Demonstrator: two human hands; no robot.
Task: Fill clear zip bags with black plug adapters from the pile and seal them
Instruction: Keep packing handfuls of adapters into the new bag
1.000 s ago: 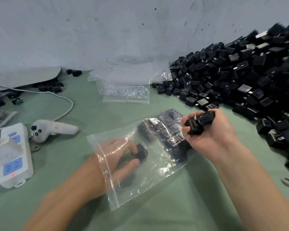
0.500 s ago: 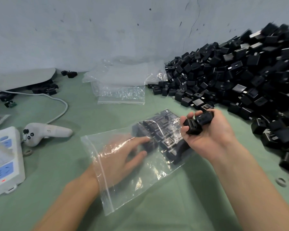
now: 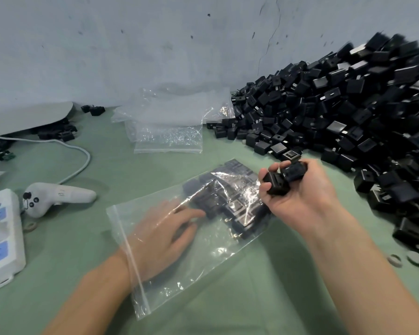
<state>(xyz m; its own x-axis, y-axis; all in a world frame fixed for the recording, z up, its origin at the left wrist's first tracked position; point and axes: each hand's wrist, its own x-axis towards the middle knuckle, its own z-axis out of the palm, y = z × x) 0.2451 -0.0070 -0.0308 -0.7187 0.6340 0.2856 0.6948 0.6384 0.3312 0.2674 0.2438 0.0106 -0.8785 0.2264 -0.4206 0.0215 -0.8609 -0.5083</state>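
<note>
A clear zip bag (image 3: 203, 259) lies on the green table with its open mouth toward me. My left hand (image 3: 162, 235) is inside it, fingers stretched flat toward several black plug adapters (image 3: 230, 201) packed at the bag's far end. My right hand (image 3: 298, 189) hovers just right of the bag and grips two black adapters (image 3: 283, 177) in curled fingers. The big pile of black adapters (image 3: 344, 117) rises at the right against the wall.
A stack of empty clear bags (image 3: 169, 126) lies at the back middle. A white controller (image 3: 56, 197), a white cable (image 3: 78, 151) and a white power strip (image 3: 0, 238) sit at the left. Two small grey discs (image 3: 404, 258) lie at the right near the pile.
My left hand let go of the adapter it carried into the bag and now lies flat, reaching the packed adapters. My right hand keeps its two adapters in about the same place.
</note>
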